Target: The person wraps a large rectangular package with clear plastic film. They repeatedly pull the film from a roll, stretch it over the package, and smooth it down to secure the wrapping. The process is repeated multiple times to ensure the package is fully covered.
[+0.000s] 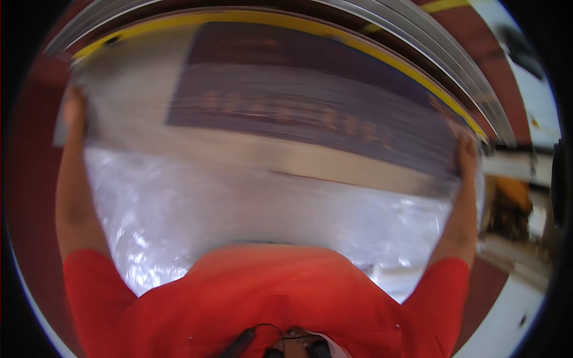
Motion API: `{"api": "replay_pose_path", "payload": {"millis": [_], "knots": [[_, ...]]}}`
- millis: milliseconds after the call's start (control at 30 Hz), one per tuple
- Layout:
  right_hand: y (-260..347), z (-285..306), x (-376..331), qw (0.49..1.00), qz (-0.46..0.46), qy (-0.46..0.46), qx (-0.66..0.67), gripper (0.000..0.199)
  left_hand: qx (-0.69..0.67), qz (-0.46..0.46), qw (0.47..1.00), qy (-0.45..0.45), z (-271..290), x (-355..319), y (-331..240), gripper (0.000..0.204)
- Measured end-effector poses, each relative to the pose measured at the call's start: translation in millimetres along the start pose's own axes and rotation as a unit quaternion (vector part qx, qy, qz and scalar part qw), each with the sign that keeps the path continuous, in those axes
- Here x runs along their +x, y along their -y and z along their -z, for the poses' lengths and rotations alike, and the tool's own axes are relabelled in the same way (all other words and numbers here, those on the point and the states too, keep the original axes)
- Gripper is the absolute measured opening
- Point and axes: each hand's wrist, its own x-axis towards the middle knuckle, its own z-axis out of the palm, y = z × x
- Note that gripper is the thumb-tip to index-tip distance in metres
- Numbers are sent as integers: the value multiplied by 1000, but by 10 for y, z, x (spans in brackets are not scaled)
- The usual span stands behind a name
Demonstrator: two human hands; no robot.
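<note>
Hands grip opposite edges, left hand [74, 110] and right hand [467, 156] closed on a wide flat panel [286, 113] held level, spread for balance, above clear plastic sheeting [239, 203].

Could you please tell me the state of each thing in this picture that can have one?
Large flat package: lifted, held at both side edges, blurred.
Clear plastic wrap: crinkled, hanging loose under the package.
Left hand: gripping the package's left edge.
Right hand: gripping the package's right edge.
</note>
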Motion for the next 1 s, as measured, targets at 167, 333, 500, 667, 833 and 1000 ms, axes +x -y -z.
{"api": "replay_pose_path", "payload": {"millis": [167,333,500,667,833,1000], "knots": [[-227,407,397,939,0,114,-325,54,-13,49,991,-123,254,-268,-231,39],[2711,910,-1277,870,244,239,355,21,-58,20,991,-116,132,-252,-105,39],[4585,898,-2735,737,633,43,234,35,-84,32,993,-82,223,-313,-37,36],[5512,798,-3177,807,570,84,133,37,-110,17,987,-119,72,-166,-149,37],[4943,862,-2856,866,495,72,0,20,-162,7,976,-144,-13,-85,145,41],[3530,835,-2372,941,333,-39,-46,16,-186,4,978,-90,-53,36,261,43]]}}
